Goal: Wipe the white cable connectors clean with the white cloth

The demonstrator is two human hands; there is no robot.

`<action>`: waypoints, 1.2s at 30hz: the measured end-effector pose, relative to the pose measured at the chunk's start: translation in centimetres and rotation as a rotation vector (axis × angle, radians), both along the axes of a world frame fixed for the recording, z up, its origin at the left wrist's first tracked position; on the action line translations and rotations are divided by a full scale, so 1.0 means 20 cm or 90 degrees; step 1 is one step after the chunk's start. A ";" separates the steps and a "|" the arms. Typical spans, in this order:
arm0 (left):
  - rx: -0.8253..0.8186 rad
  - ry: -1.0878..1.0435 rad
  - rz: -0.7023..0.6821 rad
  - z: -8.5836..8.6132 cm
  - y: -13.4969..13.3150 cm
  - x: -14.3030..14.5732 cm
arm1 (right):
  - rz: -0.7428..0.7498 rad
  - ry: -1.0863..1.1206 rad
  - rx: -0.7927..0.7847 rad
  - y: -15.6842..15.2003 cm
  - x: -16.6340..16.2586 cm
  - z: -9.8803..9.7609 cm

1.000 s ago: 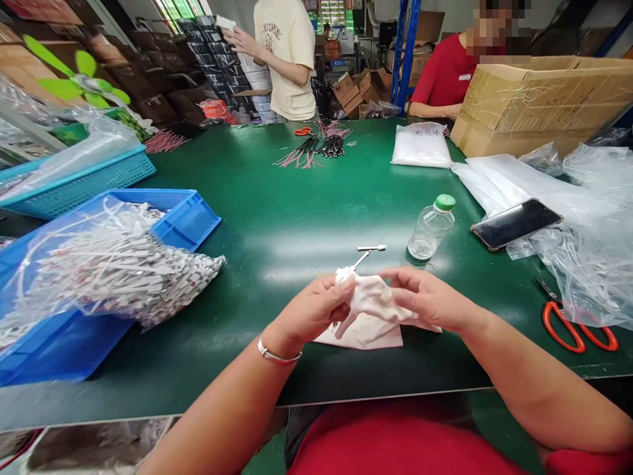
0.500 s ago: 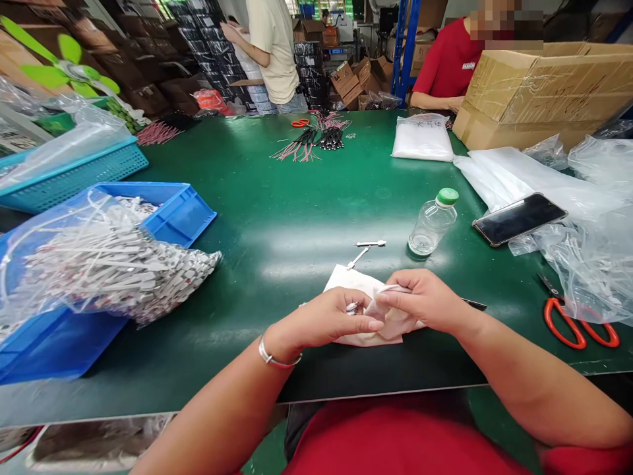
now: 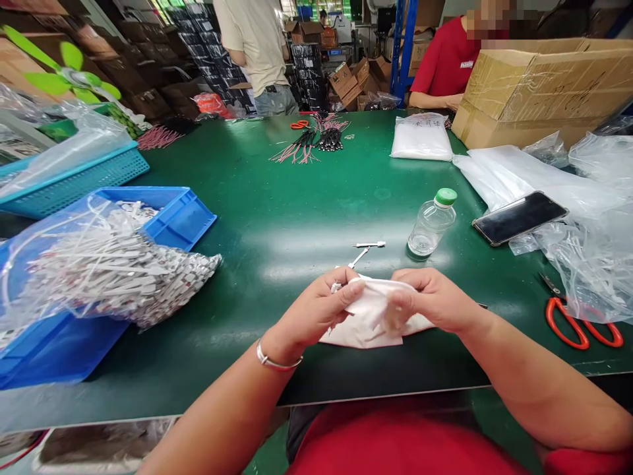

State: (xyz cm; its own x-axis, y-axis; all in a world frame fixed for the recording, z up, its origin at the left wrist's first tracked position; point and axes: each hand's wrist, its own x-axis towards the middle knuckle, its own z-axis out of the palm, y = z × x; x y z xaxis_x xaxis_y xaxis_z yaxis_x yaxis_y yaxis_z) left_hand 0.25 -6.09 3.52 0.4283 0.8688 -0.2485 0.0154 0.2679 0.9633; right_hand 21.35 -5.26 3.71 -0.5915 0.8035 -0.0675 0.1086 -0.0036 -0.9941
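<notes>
A white cloth [image 3: 373,302] is stretched between my two hands, low over the near side of the green table. My left hand [image 3: 324,307] pinches its left end, and a small white part shows among those fingers. The cloth's other end is gripped by my right hand [image 3: 430,297], with thumb and fingers closed. More white cloth lies flat on the table beneath. Just beyond it rest two small white strip-like parts [image 3: 370,245]. A clear bottle [image 3: 429,227] with a green cap stands upright, a little past my right hand.
Left, a plastic bag of white strip parts [image 3: 123,264] lies over a blue bin [image 3: 180,218]. Right are a phone [image 3: 520,218], clear plastic bags [image 3: 593,264] and red-handled scissors [image 3: 566,323]. Bundled wires [image 3: 309,142] lie farther back. Another person in red sits by a cardboard box [image 3: 539,92].
My left hand has closed on the cloth and lifted slightly, so the cloth is now pulled taut between both hands. The standing person in the background has shifted left and turned.
</notes>
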 end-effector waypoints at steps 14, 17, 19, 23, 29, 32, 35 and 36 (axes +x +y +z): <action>0.061 0.019 0.060 -0.02 -0.01 0.06 | -0.026 0.307 -0.163 -0.03 -0.04 -0.04; 0.135 0.086 0.086 -0.04 -0.04 0.13 | -0.046 0.340 -0.259 -0.03 -0.07 -0.07; 0.163 0.115 0.098 -0.06 -0.06 0.18 | -0.082 0.331 -0.281 -0.04 -0.09 -0.10; 0.212 0.125 0.096 -0.10 -0.08 0.23 | -0.150 0.326 -0.298 -0.05 -0.14 -0.10; 0.267 0.168 -0.024 -0.11 -0.10 0.22 | -0.326 0.432 -0.230 0.00 -0.04 0.07; 0.307 0.209 -0.013 -0.09 -0.09 0.19 | -0.489 0.401 0.019 0.07 0.10 0.13; 0.308 0.223 0.041 -0.07 -0.07 0.14 | -0.707 0.154 0.368 0.17 0.22 0.12; 0.306 0.226 0.062 -0.07 -0.06 0.12 | -0.733 0.037 0.472 0.20 0.25 0.11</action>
